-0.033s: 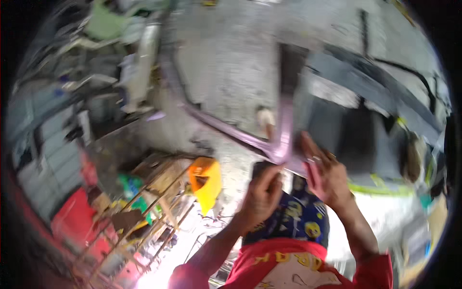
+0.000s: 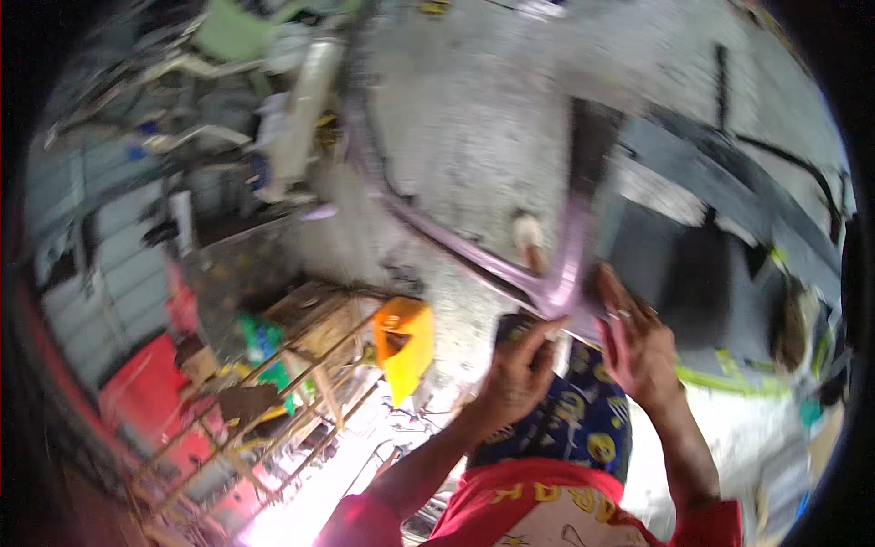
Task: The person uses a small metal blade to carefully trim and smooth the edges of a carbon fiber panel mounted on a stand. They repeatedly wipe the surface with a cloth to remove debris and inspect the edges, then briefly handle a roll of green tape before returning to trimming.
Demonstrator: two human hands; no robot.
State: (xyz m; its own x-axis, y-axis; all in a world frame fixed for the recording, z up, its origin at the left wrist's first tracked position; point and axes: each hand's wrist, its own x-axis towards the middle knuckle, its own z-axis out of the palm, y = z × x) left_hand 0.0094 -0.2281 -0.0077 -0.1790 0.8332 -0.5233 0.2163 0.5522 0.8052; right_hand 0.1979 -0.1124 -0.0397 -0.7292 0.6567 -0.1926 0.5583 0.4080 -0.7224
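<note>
A long lilac-painted curved panel [image 2: 447,244] sweeps in from the far left to a V-shaped corner in front of my body. Its other arm rises away and looks dark at the far end. My left hand [image 2: 518,378] has thumb and fingers pinched on the near edge beside the corner. On the other side, my right hand [image 2: 641,351] lies against the panel with its fingers stretched forward and a pinkish strip showing along its thumb side. Blur hides whether that strip is the thumb or a separate thing.
Large grey panels [image 2: 679,260] lean at the right. An orange-yellow container [image 2: 403,342] stands left of my legs, beside a rusty metal frame [image 2: 273,428] and a red object [image 2: 155,392]. Mixed scrap and a green chair-like piece [image 2: 235,32] lie at the far left.
The whole scene has shifted right in the picture. Both hands stay at the panel's corner, with nearly the same hold.
</note>
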